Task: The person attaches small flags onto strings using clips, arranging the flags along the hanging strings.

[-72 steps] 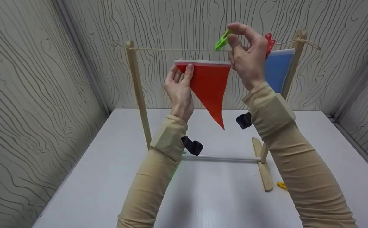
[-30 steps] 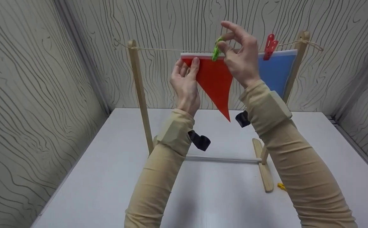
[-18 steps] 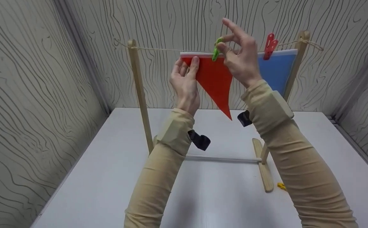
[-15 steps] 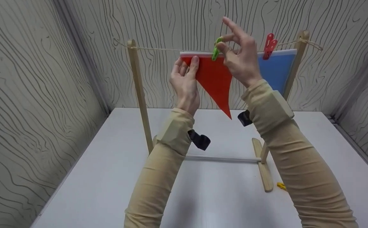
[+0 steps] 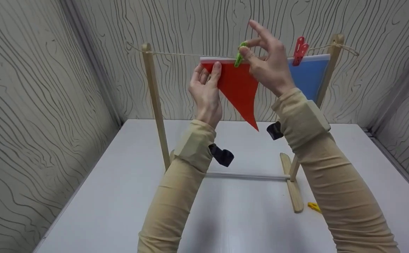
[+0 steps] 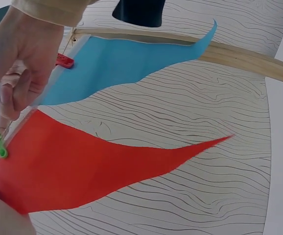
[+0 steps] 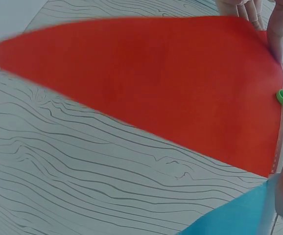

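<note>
Yellow clip (image 5: pixel 314 207) partly behind right sleeve (image 5: pixel 331 172), right wrist view — blue flag (image 7: pixel 244 215) cut off, red flag (image 7: pixel 161 88) blurred at tip

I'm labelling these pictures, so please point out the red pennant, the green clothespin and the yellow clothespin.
Red pennant (image 5: pixel 238 83): head view, middle of its red face.
Green clothespin (image 5: pixel 239 59): head view, lower half.
Yellow clothespin (image 5: pixel 314 207): head view, its visible part.

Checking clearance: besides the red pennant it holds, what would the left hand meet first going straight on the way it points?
Probably the string: in the head view it runs just above the left hand, though depth there is unclear.
</note>
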Available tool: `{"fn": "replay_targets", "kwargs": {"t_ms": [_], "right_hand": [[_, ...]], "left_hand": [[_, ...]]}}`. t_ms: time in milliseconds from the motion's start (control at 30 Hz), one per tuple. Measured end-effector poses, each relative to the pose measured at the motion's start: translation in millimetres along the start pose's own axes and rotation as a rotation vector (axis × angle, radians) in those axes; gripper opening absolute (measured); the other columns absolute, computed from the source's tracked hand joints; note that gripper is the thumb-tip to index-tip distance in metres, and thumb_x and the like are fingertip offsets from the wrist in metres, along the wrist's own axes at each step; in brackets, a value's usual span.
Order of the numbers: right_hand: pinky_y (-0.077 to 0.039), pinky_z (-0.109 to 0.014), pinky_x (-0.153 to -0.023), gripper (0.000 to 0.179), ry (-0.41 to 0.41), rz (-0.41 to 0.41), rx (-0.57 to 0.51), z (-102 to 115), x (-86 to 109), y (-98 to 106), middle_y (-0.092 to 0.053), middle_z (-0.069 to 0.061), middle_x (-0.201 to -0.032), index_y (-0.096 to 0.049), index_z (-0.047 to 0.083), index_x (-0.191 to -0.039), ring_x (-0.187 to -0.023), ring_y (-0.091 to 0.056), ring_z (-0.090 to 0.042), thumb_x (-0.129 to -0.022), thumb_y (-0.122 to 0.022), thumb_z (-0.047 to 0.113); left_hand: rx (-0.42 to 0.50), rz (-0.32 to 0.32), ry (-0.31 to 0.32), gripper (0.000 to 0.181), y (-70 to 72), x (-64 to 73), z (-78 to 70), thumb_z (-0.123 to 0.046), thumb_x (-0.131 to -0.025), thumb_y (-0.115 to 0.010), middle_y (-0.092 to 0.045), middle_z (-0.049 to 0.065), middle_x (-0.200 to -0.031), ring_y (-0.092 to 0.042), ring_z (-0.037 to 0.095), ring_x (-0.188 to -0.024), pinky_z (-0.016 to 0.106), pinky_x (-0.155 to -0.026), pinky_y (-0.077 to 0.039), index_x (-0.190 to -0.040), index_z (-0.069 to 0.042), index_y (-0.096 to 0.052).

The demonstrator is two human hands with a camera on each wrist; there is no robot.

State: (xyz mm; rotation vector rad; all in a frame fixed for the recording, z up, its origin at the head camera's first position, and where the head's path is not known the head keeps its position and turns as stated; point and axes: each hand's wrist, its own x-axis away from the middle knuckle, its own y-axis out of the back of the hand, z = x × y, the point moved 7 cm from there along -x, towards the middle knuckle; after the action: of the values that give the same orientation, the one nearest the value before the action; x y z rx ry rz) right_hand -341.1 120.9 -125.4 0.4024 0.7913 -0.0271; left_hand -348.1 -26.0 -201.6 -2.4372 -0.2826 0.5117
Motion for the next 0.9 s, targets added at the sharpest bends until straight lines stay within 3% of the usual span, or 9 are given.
{"fn": "replay_targets", "kwargs": {"t_ms": [167,267,467,700,900], "right_hand": [[-0.053,-0.013,-0.064,0.06,-0.023,0.007,-0.062,-1,1.8,1,-0.065,-0.017,-0.127,-0.036,0.01,-0.156,-0.064,-0.06,0.001,-0.101,-0.059,0.013],[-0.052,-0.013,-0.061,0.06,-0.025,0.017,-0.078,-1,2.6,0,-0.065,-0.017,-0.128,-0.035,0.01,-0.156,-0.055,-0.051,0.0,-0.101,-0.06,0.014],[-0.049,-0.013,-0.056,0.06,0.0,0.022,-0.085,-2,4.3,0,-0.066,-0.016,-0.129,-0.037,0.009,-0.155,-0.051,-0.047,-0.001,-0.101,-0.061,0.013],[-0.049,-0.014,-0.055,0.062,0.01,0.012,-0.12,-2,6.7,1,-0.066,-0.014,-0.131,-0.037,0.009,-0.155,-0.051,-0.048,-0.002,-0.099,-0.063,0.013],[-0.047,-0.014,-0.052,0.062,0.024,0.006,-0.157,1,8.8,2,-0.064,-0.018,-0.132,-0.037,0.007,-0.155,-0.048,-0.049,-0.002,-0.099,-0.063,0.01]], "left_hand": [[0.002,0.002,0.007,0.052,0.6,0.2,1.9,-0.006,-0.096,-0.066,-0.061,0.019,-0.137,-0.062,0.028,-0.127,0.036,-0.11,-0.05,-0.145,-0.003,-0.047],[-0.001,-0.003,0.015,0.052,2.7,0.0,3.7,-0.007,-0.096,-0.066,-0.062,0.018,-0.137,-0.064,0.027,-0.124,0.036,-0.108,-0.051,-0.145,-0.004,-0.047],[0.01,-0.005,0.018,0.052,5.9,0.4,5.0,-0.006,-0.096,-0.066,-0.062,0.019,-0.136,-0.065,0.026,-0.12,0.036,-0.107,-0.052,-0.145,-0.004,-0.047],[0.063,0.019,0.027,0.045,10.2,1.6,5.5,-0.005,-0.096,-0.066,-0.065,0.014,-0.121,-0.067,0.017,-0.104,0.034,-0.105,-0.053,-0.138,-0.002,-0.05],[0.066,0.024,0.022,0.053,18.4,1.8,3.6,-0.004,-0.096,-0.065,-0.062,0.017,-0.13,-0.066,0.023,-0.115,0.036,-0.107,-0.051,-0.145,-0.002,-0.045]]}}
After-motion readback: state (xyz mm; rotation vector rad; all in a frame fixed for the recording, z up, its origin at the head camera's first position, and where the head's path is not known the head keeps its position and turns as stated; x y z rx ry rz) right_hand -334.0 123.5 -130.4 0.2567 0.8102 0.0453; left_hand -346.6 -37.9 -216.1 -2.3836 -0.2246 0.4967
